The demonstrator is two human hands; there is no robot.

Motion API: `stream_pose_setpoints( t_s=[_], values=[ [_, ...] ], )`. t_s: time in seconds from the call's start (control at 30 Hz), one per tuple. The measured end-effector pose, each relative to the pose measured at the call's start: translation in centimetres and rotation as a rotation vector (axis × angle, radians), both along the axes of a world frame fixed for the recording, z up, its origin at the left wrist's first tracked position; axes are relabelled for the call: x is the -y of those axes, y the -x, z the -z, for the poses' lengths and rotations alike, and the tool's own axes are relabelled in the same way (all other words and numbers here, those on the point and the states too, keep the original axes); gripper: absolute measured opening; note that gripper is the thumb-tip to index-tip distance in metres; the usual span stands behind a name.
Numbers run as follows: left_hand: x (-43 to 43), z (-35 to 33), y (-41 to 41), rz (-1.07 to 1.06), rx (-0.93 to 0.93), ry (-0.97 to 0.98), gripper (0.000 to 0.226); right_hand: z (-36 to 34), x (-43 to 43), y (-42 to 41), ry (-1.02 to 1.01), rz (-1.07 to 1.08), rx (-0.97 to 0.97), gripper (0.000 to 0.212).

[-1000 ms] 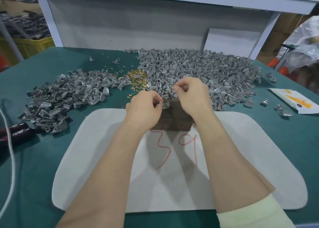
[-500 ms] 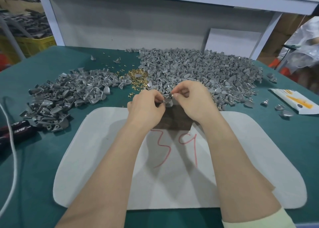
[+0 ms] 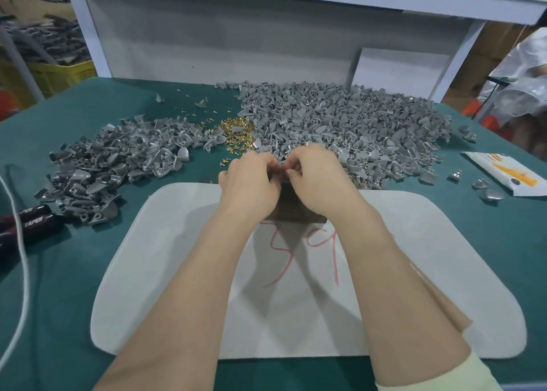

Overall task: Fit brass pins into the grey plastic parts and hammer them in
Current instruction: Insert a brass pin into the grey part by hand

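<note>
My left hand (image 3: 250,183) and my right hand (image 3: 318,180) meet fingertip to fingertip above a dark brown block (image 3: 291,210) at the far edge of the white mat (image 3: 444,272). Both have curled fingers pinching a small grey plastic part (image 3: 282,165), almost wholly hidden between them. Whether a pin is in my fingers I cannot tell. A heap of brass pins (image 3: 236,133) lies just beyond my left hand. Large piles of grey parts spread to the right (image 3: 355,124) and to the left (image 3: 118,162).
A black-and-red tool handle (image 3: 29,222) and a white cord (image 3: 20,272) lie at the left on the green table (image 3: 59,302). A white and orange packet (image 3: 503,174) with a few loose grey parts sits at the right. A grey back panel stands behind.
Both hands have drawn closer together over the block, their fingertips now touching around the small part. The piles have not moved.
</note>
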State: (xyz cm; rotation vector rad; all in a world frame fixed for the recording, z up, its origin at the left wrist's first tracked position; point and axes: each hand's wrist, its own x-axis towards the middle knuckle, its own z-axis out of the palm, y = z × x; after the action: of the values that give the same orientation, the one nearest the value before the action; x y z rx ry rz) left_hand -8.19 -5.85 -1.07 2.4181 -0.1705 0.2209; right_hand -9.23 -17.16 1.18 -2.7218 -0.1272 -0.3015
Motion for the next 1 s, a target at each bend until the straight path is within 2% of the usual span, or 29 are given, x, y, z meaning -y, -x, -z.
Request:
stream_pose_setpoints(
  t_s=[0.3, 0.4, 0.53, 0.73, 1.0],
  values=[
    [-0.06, 0.20, -0.13, -0.003, -0.010, 0.011, 0.008, 0.80, 0.53, -0.50, -0.190, 0.040, -0.008, 0.013],
    [-0.06, 0.17, -0.08, -0.001, -0.014, 0.009, 0.008, 0.93, 0.71, -0.63, -0.249, 0.055, -0.007, 0.005],
    [-0.08, 0.13, -0.05, 0.000, -0.011, 0.006, 0.009, 0.74, 0.53, -0.46, -0.207, 0.058, -0.002, 0.007],
    [0.00, 0.05, 0.02, 0.002, 0.005, -0.020, 0.013, 0.25, 0.07, -0.12, -0.029, 0.045, 0.028, 0.017],
    [0.05, 0.17, -0.13, 0.001, 0.026, -0.037, 0.015, 0.00, 0.01, -0.16, 0.063, 0.007, 0.038, 0.014]
  ],
)
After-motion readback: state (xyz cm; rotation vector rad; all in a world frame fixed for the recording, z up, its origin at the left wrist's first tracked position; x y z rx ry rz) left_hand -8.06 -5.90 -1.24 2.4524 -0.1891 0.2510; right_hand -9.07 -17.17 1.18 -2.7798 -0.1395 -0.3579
